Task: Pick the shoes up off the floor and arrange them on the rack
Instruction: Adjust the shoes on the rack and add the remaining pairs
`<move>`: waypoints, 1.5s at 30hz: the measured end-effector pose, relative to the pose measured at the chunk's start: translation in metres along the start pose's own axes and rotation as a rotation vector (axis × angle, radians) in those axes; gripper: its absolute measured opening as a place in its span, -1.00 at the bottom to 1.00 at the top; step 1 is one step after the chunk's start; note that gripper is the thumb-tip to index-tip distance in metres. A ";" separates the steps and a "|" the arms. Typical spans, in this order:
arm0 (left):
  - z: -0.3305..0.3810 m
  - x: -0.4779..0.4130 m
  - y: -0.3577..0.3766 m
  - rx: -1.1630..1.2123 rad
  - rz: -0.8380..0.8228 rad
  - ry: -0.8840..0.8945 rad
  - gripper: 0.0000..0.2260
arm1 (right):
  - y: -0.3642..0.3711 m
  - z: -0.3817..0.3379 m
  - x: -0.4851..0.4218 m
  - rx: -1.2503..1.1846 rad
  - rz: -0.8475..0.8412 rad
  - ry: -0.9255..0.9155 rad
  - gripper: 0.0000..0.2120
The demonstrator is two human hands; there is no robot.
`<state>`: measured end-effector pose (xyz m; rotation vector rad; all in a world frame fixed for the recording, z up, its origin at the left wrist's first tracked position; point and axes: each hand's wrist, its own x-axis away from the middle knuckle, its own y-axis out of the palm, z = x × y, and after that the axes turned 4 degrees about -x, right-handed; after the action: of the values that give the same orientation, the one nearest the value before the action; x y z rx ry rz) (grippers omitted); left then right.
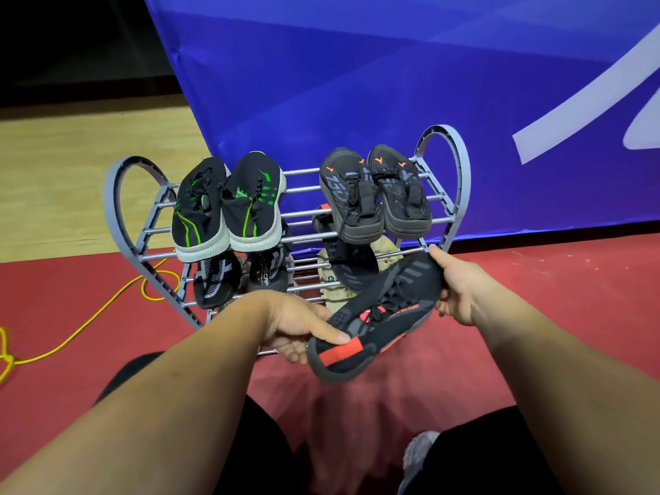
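A black shoe with red-orange accents [378, 316] hangs in the air in front of the grey rack [460, 180], held at both ends. My left hand [300, 326] grips its heel, thumb on top. My right hand [453, 280] grips its toe. On the rack's top tier sit a black pair with green stripes [228, 209] at the left and a dark grey pair with orange marks [375, 194] at the right. Lower tiers hold black shoes [218, 280], another black shoe [353, 269] and a beige shoe [332, 284], partly hidden by bars and my arms.
A blue banner [393, 83] stands right behind the rack. A yellow cord [89, 319] trails over the red floor [535, 298] at the left. Wooden flooring [71, 166] lies beyond. My dark-clothed knees [250, 441] and a grey shoe [418, 455] fill the bottom.
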<state>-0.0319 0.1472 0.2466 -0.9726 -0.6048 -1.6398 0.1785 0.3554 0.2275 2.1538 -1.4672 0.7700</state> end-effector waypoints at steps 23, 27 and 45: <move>0.071 -0.059 0.025 0.364 0.064 0.142 -0.82 | -0.021 -0.002 0.008 0.308 -0.321 0.078 -0.72; 0.078 -0.065 0.022 0.456 0.164 0.171 -0.72 | -0.013 -0.003 0.006 0.352 -0.412 0.128 -0.61; 0.059 -0.106 -0.007 0.554 0.629 -0.055 -0.70 | 0.008 0.014 -0.061 0.249 -0.084 -0.057 -0.79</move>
<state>-0.0128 0.2533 0.1896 -0.6942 -0.6581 -0.8251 0.1567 0.3869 0.1771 2.4234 -1.3588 0.9089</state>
